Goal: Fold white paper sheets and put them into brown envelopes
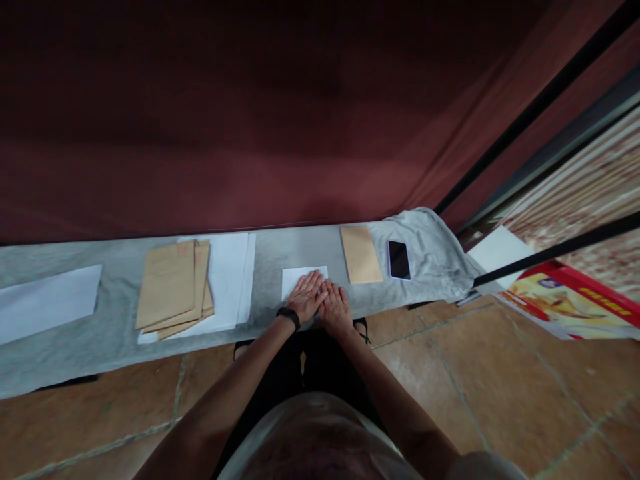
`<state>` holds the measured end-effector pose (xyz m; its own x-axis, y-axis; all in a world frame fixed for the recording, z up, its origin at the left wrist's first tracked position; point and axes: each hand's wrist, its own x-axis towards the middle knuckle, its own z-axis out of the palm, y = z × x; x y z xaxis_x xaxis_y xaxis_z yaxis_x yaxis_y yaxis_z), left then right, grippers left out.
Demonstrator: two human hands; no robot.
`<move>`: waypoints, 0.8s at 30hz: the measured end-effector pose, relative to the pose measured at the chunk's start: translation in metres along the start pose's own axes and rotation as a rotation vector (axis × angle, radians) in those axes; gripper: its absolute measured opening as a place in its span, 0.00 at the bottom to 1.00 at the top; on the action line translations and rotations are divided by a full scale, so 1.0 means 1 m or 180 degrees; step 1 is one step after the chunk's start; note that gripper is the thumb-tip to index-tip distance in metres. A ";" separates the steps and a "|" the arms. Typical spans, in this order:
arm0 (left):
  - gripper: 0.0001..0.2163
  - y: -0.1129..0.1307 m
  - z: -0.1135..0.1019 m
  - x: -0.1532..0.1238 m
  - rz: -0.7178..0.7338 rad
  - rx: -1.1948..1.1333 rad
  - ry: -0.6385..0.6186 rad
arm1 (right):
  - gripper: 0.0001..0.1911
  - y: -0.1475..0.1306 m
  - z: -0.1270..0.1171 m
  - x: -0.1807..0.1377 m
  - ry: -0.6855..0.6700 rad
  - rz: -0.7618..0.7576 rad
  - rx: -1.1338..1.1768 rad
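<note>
A small white sheet of paper (290, 281), possibly folded, lies on the grey cloth-covered surface in front of me. My left hand (305, 297), with a dark band on its wrist, rests flat on that paper, fingers stretched out. Beside it, my right hand (336, 310) lies flat too, its fingers touching the left hand and covering the paper's right side. Neither hand grips anything. To the right is a single brown envelope (361, 255). Left of my hands, several brown envelopes (170, 283) are stacked on white sheets (227, 283).
A phone (399, 260) lies at the right end of the grey cloth (273, 250). Another white sheet (50, 300) is at the far left. Behind stands a dark red curtain (250, 180). Black poles (550, 257) and a red-yellow box (575, 300) are at the right.
</note>
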<state>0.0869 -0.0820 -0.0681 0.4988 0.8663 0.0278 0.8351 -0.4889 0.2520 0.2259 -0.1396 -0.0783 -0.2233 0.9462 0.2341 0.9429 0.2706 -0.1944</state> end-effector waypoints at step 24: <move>0.28 -0.042 -0.001 -0.033 -0.0739 0.0248 0.0380 | 0.28 -0.031 0.020 0.060 -0.0037 -0.0259 0.0235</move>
<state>0.0350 -0.0904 -0.0783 0.2649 0.9598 0.0930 0.9415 -0.2782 0.1899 0.1782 -0.0878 -0.0770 -0.3016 0.9225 0.2410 0.9008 0.3585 -0.2450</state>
